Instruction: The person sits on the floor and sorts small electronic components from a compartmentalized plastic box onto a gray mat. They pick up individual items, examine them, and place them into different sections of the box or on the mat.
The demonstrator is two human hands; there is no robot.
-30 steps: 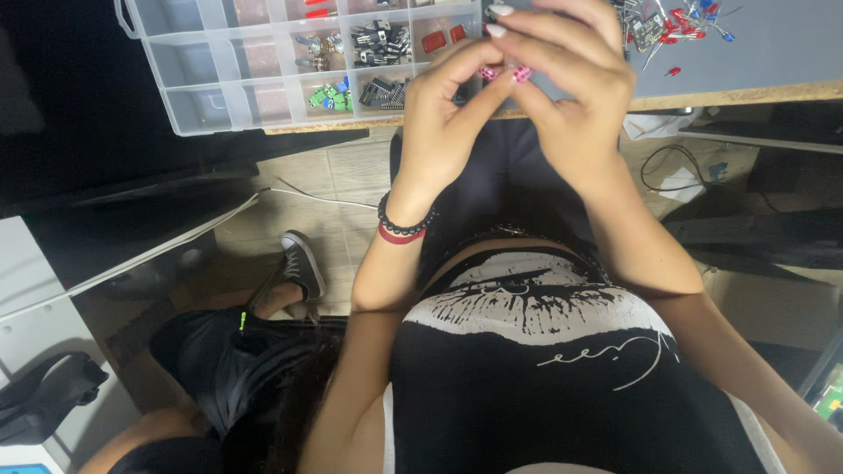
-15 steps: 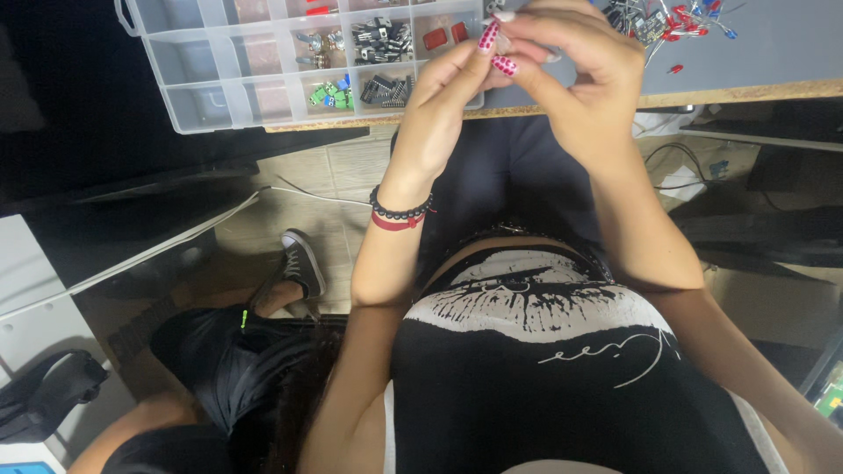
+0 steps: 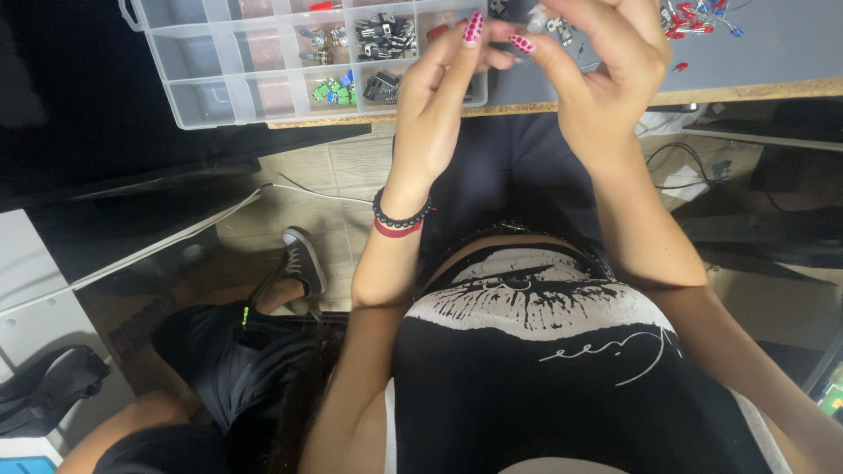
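1. Left hand [image 3: 439,105] and right hand [image 3: 606,70] pinch a small part [image 3: 537,19] above the desk edge [image 3: 746,90]
2. Step: sorting; next needs dropping it into a free organizer [image 3: 219,66] compartment

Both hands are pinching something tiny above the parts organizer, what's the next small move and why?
Probably lower both hands toward the desk. The left hand and right hand meet at the fingertips on a small part I cannot make out, held in the air over the clear organizer and the desk edge, so a slip could drop it to the floor.
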